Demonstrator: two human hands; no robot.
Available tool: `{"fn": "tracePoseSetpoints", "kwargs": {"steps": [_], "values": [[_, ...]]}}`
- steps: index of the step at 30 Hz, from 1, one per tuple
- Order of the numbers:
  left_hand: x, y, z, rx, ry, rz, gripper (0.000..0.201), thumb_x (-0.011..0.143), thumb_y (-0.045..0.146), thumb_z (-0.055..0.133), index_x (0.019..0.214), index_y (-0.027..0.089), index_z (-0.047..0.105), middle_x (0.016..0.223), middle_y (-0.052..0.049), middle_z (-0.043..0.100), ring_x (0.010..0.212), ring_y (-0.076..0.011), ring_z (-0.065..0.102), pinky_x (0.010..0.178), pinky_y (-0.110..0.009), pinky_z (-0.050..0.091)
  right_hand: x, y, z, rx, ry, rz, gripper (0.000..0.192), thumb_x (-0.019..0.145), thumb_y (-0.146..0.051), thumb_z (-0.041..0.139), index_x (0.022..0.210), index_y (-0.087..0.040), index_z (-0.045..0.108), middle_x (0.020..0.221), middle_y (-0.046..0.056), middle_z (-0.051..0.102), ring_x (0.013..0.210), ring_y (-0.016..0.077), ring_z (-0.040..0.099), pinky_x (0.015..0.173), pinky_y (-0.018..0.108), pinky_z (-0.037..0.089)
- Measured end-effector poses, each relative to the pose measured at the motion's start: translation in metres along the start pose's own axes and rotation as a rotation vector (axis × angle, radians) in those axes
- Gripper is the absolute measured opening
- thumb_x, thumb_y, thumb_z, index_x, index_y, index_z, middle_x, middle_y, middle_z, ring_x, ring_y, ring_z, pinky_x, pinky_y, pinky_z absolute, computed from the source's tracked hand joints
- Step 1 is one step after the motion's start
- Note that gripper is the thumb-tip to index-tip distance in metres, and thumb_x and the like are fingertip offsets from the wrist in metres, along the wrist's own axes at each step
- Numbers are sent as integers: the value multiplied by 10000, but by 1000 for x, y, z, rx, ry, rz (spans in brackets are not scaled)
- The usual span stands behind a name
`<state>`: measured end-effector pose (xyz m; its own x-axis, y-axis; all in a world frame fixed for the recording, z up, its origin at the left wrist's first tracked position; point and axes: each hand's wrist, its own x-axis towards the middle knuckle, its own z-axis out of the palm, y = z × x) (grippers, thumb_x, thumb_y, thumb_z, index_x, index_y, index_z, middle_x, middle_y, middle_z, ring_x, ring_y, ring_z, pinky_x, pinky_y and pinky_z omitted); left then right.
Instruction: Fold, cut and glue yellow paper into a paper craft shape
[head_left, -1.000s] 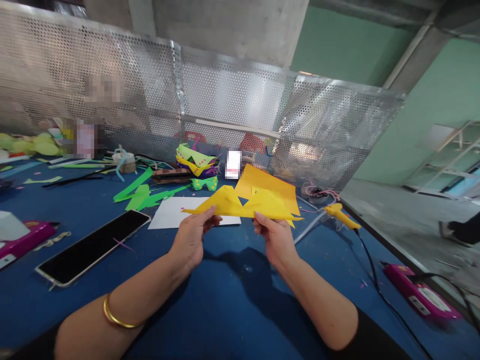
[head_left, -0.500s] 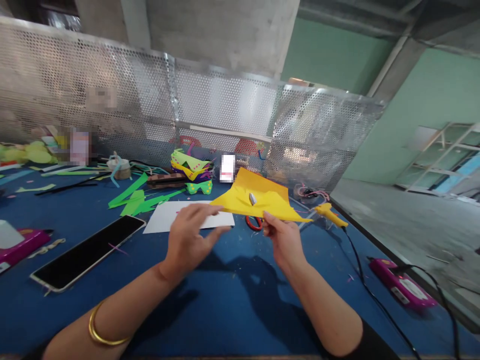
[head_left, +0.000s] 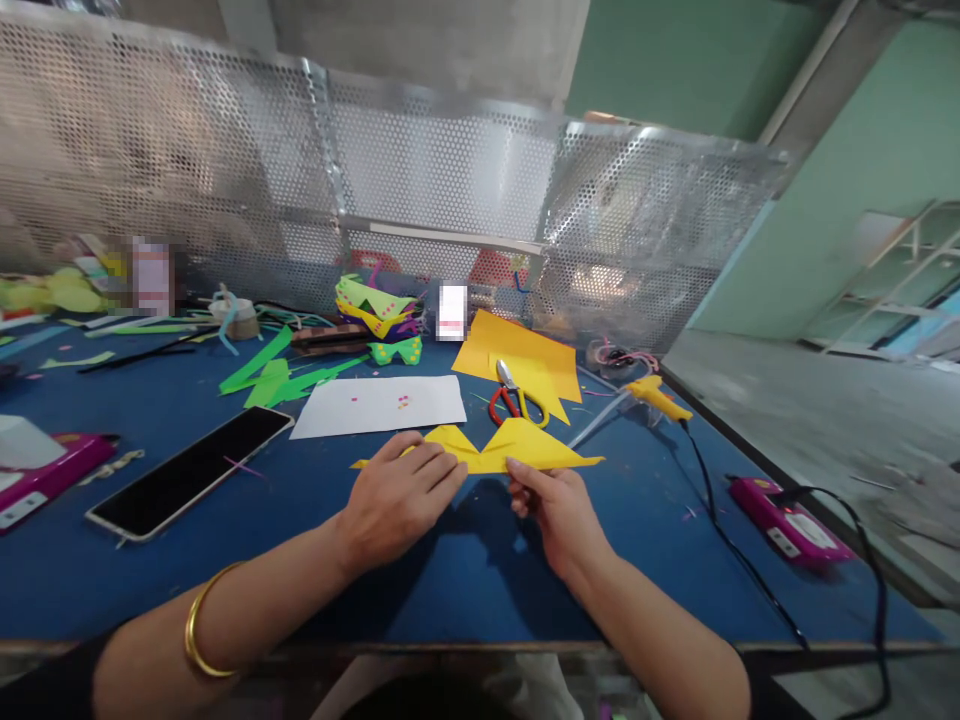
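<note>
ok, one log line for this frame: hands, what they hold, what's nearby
left hand: pressing yellow paper cutout | right hand: pinching cutout edge | surface: blue table | nearby: scissors on yellow sheet, phone

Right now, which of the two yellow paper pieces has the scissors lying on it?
The farther yellow sheet, flat on the table behind; the scissors rest there. The nearer cut-out is held in both hands.

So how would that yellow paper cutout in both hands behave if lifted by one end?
The yellow cutout looks like thin sheet paper, so it would probably flop and sag. Its narrow points and notch likely crease or tear easily. Held between the left hand and right hand, it seems very light.
</note>
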<state>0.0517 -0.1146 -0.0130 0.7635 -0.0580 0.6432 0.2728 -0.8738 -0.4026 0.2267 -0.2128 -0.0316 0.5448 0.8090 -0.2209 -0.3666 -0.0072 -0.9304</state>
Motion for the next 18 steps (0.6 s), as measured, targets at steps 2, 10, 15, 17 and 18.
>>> {"fn": "tracePoseSetpoints", "kwargs": {"steps": [2, 10, 15, 17, 18], "values": [[-7, 4, -2, -1, -41, 11, 258, 967, 125, 427, 924, 185, 674, 869, -32, 728, 820, -176, 622, 793, -345, 411, -10, 4, -6, -114, -108, 52, 373, 600, -473, 814, 641, -122, 697, 526, 12, 622, 421, 93, 539, 404, 194, 363], [-36, 25, -16, -121, -248, 51, 304, 984, 123, 353, 933, 163, 651, 856, -49, 696, 798, -189, 596, 686, -328, 416, -47, 16, -24, -1080, -230, -997, 119, 885, -191, 597, 900, -204, 714, 830, 48, 708, 747, 171, 634, 687, 292, 465], [-41, 42, -21, -216, -322, -41, 323, 984, 144, 334, 940, 129, 654, 838, -73, 680, 767, -212, 593, 647, -347, 418, -41, 23, -17, -1383, -280, -1196, 164, 921, -160, 542, 853, -185, 689, 871, 47, 696, 804, 183, 606, 739, 328, 404], [-40, 46, -24, -230, -330, -90, 322, 983, 145, 344, 944, 128, 663, 852, -75, 690, 765, -212, 601, 642, -350, 424, -41, 25, -15, -1407, -327, -1224, 223, 934, -120, 490, 836, -169, 684, 831, 48, 686, 771, 175, 599, 746, 336, 392], [-40, 47, -26, -237, -332, -120, 314, 984, 156, 361, 939, 136, 670, 854, -69, 697, 762, -209, 606, 643, -351, 427, -42, 26, -15, -1416, -350, -1239, 244, 940, -107, 466, 848, -160, 686, 810, 51, 681, 753, 172, 596, 744, 338, 391]]}}
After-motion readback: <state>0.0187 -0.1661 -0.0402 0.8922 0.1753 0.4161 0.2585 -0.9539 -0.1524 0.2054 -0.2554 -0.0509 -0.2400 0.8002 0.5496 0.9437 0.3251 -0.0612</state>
